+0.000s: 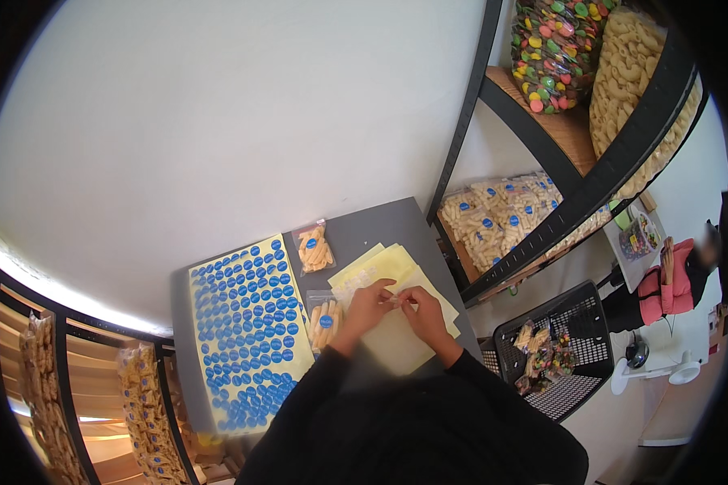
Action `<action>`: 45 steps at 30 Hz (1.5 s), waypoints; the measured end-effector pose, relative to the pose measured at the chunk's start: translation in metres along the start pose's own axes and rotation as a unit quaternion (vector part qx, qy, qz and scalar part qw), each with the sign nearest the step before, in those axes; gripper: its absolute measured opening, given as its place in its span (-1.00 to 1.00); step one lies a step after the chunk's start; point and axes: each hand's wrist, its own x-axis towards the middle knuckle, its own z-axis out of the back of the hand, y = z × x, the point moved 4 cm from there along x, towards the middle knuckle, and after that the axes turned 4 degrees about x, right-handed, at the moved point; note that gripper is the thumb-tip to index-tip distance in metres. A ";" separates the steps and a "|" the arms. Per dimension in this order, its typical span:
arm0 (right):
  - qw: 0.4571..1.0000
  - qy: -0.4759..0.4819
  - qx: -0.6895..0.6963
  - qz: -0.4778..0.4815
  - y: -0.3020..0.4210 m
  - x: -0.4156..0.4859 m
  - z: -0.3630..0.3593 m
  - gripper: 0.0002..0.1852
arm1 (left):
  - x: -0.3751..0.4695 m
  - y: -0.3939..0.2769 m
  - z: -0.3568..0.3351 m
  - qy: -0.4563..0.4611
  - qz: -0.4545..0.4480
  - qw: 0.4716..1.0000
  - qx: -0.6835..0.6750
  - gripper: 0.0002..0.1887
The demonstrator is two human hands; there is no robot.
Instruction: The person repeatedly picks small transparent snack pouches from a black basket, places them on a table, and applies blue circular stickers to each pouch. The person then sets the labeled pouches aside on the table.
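My left hand (367, 310) and my right hand (423, 312) meet over a stack of yellow backing sheets (394, 267). Between their fingertips they pinch a small pale piece (394, 301), too small to tell whether it is a sticker. Small white labels (361, 277) with print sit on the top sheet, just beyond my left hand. Next to my left wrist lies a clear zip bag of pale snack sticks (324, 324) with a round blue sticker. Farther back is a similar bag (314, 247). A large sheet of round blue stickers (249, 315) covers the left of the grey table (376, 224).
A black plastic basket (558, 351) holding several snack bags stands right of the table. Black-framed shelves (525, 133) hold large bags of colourful candy (558, 54) and pasta-shaped snacks (625, 79). A person in a pink vest (667, 282) is at the far right. More bagged snacks (142, 400) fill a rack at lower left.
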 end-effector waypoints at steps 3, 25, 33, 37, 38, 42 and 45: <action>0.996 0.006 0.065 -0.061 -0.016 0.001 -0.004 -0.92 | -0.001 0.022 0.019 -0.075 -0.022 0.995 0.055 -0.66; 0.954 0.126 0.254 -0.100 0.017 -0.009 -0.016 -0.85 | -0.058 0.011 0.086 -0.014 0.080 0.996 -0.038 -0.82; 0.972 0.102 0.208 -0.034 0.052 -0.015 -0.006 -0.87 | -0.070 -0.032 0.067 -0.005 0.066 0.995 -0.081 -0.79; 0.975 0.090 0.194 -0.052 0.056 -0.016 -0.007 -0.89 | -0.070 -0.034 0.063 0.022 0.075 0.994 -0.073 -0.79; 0.976 0.089 0.190 -0.056 0.057 -0.016 -0.007 -0.89 | -0.070 -0.035 0.063 0.027 0.077 0.995 -0.065 -0.79; 0.982 0.083 0.158 -0.054 0.063 -0.017 -0.004 -0.88 | -0.071 -0.037 0.061 0.028 0.074 0.995 -0.068 -0.79; 0.986 0.080 0.135 -0.055 0.066 -0.018 -0.002 -0.88 | -0.074 -0.037 0.059 0.031 0.071 0.993 -0.089 -0.80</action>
